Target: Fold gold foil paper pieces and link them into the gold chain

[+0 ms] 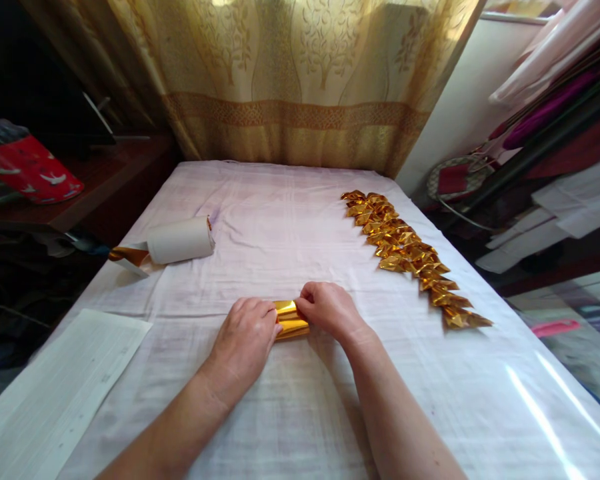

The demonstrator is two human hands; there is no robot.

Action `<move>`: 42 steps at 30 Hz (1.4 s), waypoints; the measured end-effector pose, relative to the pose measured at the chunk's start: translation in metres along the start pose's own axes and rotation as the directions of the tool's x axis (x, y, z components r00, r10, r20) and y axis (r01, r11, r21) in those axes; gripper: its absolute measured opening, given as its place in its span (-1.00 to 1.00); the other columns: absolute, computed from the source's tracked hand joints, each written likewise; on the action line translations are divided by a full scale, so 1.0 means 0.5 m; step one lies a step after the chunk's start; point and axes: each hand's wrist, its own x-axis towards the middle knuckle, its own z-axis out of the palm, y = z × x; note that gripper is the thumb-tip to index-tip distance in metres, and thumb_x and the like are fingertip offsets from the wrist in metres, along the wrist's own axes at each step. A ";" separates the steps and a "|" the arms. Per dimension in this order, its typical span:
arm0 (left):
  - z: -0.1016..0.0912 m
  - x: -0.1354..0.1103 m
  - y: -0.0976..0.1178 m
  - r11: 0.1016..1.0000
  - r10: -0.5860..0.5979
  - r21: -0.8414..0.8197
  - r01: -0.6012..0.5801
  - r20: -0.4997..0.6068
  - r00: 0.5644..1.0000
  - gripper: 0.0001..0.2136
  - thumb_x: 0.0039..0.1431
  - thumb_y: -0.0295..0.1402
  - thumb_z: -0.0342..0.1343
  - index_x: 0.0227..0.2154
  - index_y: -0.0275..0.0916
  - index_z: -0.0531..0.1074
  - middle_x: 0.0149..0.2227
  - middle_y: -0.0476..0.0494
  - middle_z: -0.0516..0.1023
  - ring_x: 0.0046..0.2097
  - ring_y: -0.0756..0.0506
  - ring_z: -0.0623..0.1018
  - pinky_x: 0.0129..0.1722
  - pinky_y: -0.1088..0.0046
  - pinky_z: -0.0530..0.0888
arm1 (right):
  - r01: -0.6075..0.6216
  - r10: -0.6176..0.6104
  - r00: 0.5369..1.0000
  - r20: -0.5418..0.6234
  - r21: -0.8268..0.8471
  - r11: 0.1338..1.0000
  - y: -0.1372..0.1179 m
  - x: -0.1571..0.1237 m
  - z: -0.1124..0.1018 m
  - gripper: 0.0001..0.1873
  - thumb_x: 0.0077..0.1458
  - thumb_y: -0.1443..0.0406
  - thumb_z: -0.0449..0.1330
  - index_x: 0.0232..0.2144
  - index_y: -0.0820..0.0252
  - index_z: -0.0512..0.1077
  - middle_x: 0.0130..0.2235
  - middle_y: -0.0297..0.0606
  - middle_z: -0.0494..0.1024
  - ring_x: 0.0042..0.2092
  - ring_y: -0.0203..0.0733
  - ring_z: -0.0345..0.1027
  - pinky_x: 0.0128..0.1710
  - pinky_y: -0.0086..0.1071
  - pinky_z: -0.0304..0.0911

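Observation:
A small folded piece of gold foil paper (292, 321) lies low over the white cloth, near the middle of the view. My left hand (250, 330) is closed on its left end, the fingers bent over the top. At the other end, my right hand (330, 308) pinches the upper right corner between thumb and fingers. Light glints along the creases of the foil between the two hands. To the right, several folded gold foil pieces (405, 247) form a long slanting row on the cloth.
A roll of white-backed paper (180, 240) rests at the left, beside a gold scrap (130, 255). A pale sheet (70, 387) lies at the front left. The white cloth (280, 227) reaches back to a gold curtain (290, 80). A red patterned container (35, 170) stands on a dark cabinet.

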 end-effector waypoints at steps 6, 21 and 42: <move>0.020 -0.003 0.007 0.998 -0.018 -0.052 0.018 0.009 1.000 -0.83 0.31 -0.42 0.00 -0.20 -0.18 0.50 -0.09 -0.16 0.57 -0.04 -0.17 0.52 -0.02 0.25 0.47 | -0.016 0.016 1.000 0.003 -0.009 1.000 -0.001 0.001 0.002 -0.79 0.11 0.24 0.15 -0.41 0.09 0.59 -0.36 -0.23 0.64 -0.30 -0.18 0.43 -0.41 -0.40 0.02; 0.021 -0.012 0.012 1.000 -0.005 0.018 0.004 0.040 0.999 -0.82 0.30 -0.41 0.04 -0.09 -0.17 0.48 -0.05 -0.17 0.54 0.00 -0.17 0.50 -0.02 0.28 0.49 | 0.226 -0.225 0.969 0.102 -0.003 0.974 -0.028 -0.020 0.001 -0.77 0.14 0.36 0.13 -0.33 0.10 0.61 -0.30 -0.25 0.65 -0.26 -0.20 0.46 -0.32 -0.42 0.10; 0.053 -0.030 -0.023 0.997 0.059 -0.050 -0.063 -0.086 0.995 -0.71 0.24 -0.38 0.16 0.02 -0.17 0.45 0.07 -0.17 0.49 0.08 -0.21 0.44 0.10 0.17 0.40 | 0.307 -0.283 0.932 -0.226 0.079 0.949 0.044 -0.103 0.078 -0.87 0.13 0.29 0.28 -0.23 0.13 0.53 -0.19 -0.26 0.50 -0.15 -0.20 0.36 -0.15 -0.39 0.17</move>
